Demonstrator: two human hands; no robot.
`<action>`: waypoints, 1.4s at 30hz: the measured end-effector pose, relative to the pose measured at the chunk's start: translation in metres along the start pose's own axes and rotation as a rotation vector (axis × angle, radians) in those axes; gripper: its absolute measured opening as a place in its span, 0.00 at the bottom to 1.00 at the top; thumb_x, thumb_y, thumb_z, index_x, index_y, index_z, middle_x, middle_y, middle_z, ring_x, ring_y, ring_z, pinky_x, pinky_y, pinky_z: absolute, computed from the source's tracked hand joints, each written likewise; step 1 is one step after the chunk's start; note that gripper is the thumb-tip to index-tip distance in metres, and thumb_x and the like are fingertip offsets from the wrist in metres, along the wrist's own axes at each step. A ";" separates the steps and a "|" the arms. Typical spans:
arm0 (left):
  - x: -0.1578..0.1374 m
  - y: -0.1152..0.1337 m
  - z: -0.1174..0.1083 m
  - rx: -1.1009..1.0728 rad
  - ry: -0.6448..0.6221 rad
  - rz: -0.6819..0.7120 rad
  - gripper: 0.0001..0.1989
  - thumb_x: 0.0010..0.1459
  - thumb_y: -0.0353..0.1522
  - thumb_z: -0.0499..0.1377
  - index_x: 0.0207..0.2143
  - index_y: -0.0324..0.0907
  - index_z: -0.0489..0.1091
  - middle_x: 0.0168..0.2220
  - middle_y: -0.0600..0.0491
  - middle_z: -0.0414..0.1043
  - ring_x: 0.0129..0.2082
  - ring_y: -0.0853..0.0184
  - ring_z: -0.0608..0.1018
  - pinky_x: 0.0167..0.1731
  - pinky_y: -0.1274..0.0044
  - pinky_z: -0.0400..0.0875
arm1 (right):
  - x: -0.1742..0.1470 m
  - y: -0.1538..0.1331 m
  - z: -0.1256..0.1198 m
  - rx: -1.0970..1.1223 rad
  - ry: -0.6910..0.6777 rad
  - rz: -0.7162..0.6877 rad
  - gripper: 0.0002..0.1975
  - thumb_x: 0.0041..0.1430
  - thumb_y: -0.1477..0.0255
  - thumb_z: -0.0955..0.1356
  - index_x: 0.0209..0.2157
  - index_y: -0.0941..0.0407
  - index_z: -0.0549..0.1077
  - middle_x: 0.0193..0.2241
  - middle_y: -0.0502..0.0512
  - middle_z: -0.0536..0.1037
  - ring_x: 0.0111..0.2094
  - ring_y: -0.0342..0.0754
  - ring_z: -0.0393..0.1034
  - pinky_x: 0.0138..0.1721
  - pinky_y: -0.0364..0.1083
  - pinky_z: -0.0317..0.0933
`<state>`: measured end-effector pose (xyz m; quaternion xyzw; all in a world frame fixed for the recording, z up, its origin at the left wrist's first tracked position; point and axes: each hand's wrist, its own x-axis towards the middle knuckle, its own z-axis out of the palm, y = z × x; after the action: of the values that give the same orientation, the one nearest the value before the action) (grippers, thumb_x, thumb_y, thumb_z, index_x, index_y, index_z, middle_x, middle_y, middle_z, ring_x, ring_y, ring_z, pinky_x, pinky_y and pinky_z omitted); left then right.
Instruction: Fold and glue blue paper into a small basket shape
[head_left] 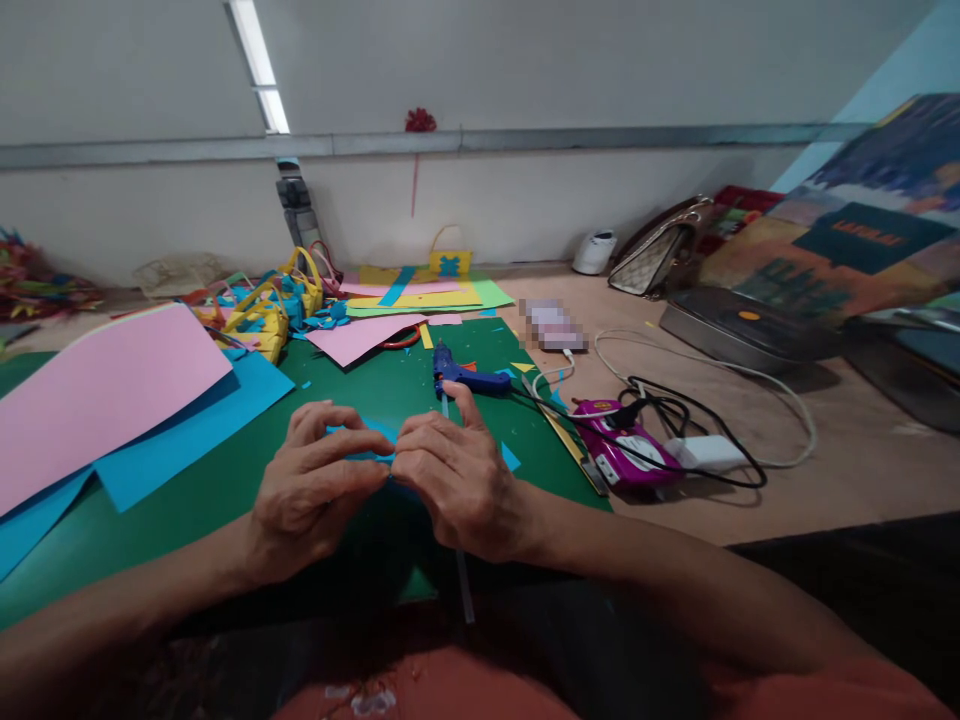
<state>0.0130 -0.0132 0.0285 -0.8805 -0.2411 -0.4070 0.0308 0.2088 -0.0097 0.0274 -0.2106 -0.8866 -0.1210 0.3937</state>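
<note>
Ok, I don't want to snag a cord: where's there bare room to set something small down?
The tan table is bare right of the looped white cable, toward the front; so is the green mat between the blue sheet and left hand. It's crowded around the yellow paper baskets, purple power strip and black cord.

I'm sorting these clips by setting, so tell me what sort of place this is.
Most likely a papercraft worktable, though whether in a home or a workshop I can't tell. The signs: a blue glue gun, large pink and blue paper sheets, and small yellow basket-like pieces.
</note>
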 end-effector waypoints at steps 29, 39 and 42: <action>-0.001 0.003 0.009 0.132 0.098 -0.065 0.07 0.57 0.28 0.56 0.28 0.45 0.71 0.35 0.55 0.78 0.40 0.65 0.72 0.55 0.61 0.51 | -0.001 0.000 0.005 -0.116 -0.025 -0.031 0.13 0.59 0.81 0.55 0.29 0.59 0.67 0.28 0.53 0.74 0.38 0.46 0.68 0.57 0.59 0.40; -0.006 -0.002 0.011 0.243 0.020 -0.005 0.06 0.56 0.26 0.56 0.30 0.46 0.69 0.40 0.56 0.77 0.43 0.64 0.73 0.58 0.56 0.47 | -0.001 0.001 0.007 -0.147 -0.070 -0.033 0.13 0.59 0.80 0.56 0.31 0.60 0.69 0.30 0.55 0.75 0.38 0.48 0.68 0.55 0.59 0.43; -0.005 -0.002 0.010 0.252 0.029 0.003 0.05 0.56 0.26 0.57 0.30 0.45 0.68 0.40 0.56 0.77 0.43 0.64 0.73 0.59 0.56 0.46 | -0.001 0.001 0.006 -0.140 -0.050 -0.054 0.13 0.59 0.81 0.56 0.30 0.60 0.69 0.28 0.54 0.75 0.37 0.47 0.68 0.55 0.59 0.44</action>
<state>0.0161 -0.0107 0.0175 -0.8641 -0.2887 -0.3860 0.1451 0.2055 -0.0065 0.0227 -0.2166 -0.8909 -0.1877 0.3524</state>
